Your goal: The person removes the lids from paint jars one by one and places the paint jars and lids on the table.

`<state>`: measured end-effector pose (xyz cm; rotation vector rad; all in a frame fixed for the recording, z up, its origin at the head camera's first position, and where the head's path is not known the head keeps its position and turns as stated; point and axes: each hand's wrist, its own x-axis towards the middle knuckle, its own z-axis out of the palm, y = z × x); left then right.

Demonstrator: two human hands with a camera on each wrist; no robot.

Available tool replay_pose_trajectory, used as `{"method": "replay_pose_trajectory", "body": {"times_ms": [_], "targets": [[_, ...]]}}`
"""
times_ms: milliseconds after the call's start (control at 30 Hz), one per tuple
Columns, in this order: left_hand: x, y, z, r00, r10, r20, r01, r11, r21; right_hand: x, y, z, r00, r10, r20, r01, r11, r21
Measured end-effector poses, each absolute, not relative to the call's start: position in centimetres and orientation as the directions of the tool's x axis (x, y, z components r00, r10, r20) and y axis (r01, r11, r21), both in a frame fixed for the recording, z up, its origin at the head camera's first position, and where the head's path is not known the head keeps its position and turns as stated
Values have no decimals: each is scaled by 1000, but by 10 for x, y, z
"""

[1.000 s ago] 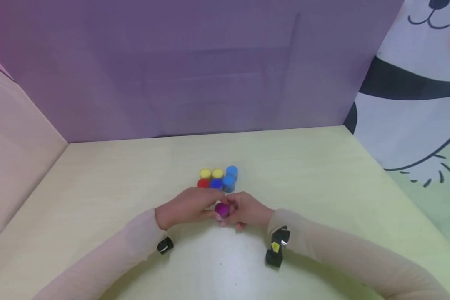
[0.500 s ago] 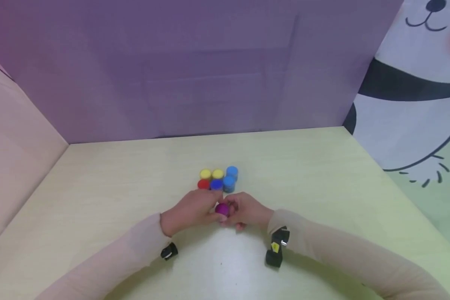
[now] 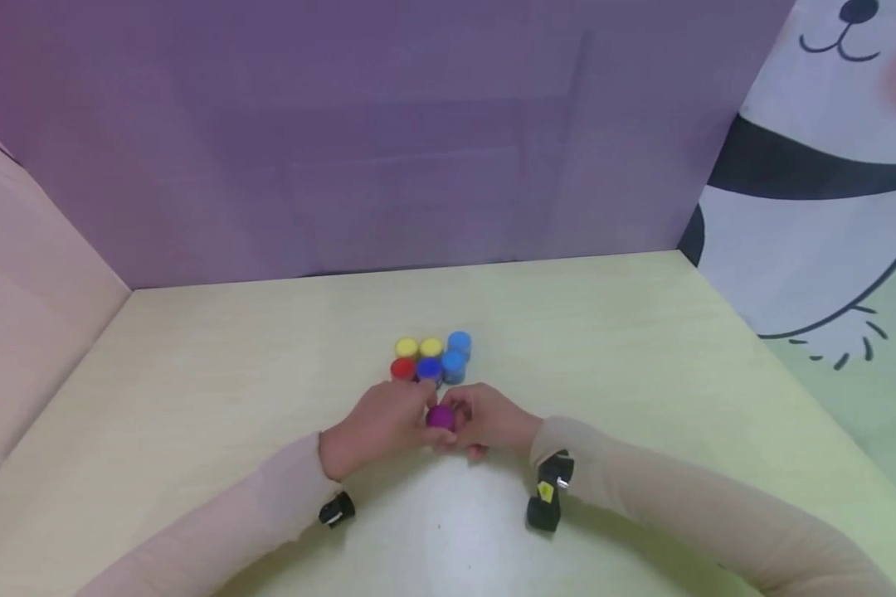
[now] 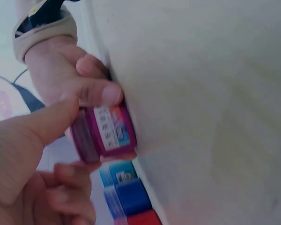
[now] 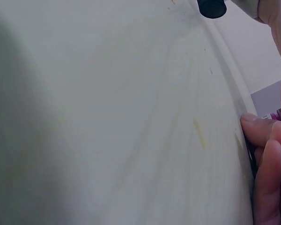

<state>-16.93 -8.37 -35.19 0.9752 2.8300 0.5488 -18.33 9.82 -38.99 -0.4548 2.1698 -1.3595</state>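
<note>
A small purple jar [image 3: 440,417] with a printed label stands on the table between both hands. My left hand [image 3: 379,424] has its thumb and fingers around the lid [image 4: 84,139], thumb on the near side. From the other side my right hand [image 3: 496,420] grips the jar body, its thumb [image 4: 110,95] lying beside the label in the left wrist view. In the right wrist view the right hand's fingers [image 5: 268,180] appear at the edge, with most of the jar hidden.
Just beyond the hands stand similar jars close together: a red one [image 3: 403,368], a dark blue one [image 3: 429,370], two light blue ones [image 3: 454,366] and two yellow ones [image 3: 406,348]. A purple wall panel [image 3: 418,166] borders the pale table [image 3: 231,356] at the back.
My left hand has drawn slightly nearer and its thumb has swung in across the jar's near side, uncovering more of the red and dark blue jars. The right hand keeps its place.
</note>
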Motion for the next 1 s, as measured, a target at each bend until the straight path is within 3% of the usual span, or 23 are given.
{"method": "replay_pose_trajectory", "body": {"times_ms": [133, 367, 467, 700, 1000], "targets": [[-178, -92, -347, -729, 685, -2, 631, 673, 385, -184, 98, -387, -790, -549, -274, 16, 428, -903], [-199, -102, -342, -501, 865, 24, 766, 431, 476, -186, 96, -382, -788, -546, -284, 7, 454, -891], [-206, -103, -343, -446, 895, 25, 787, 379, 487, -186, 94, -382, -784, -554, -282, 4, 449, -894], [-209, -104, -341, -397, 918, 5, 791, 339, 509, -184, 94, -383, -780, -555, -289, 11, 451, -893], [-205, -102, -345, -406, 913, 30, 810, 345, 474, -186, 97, -388, -773, -550, -316, 39, 456, -889]]}}
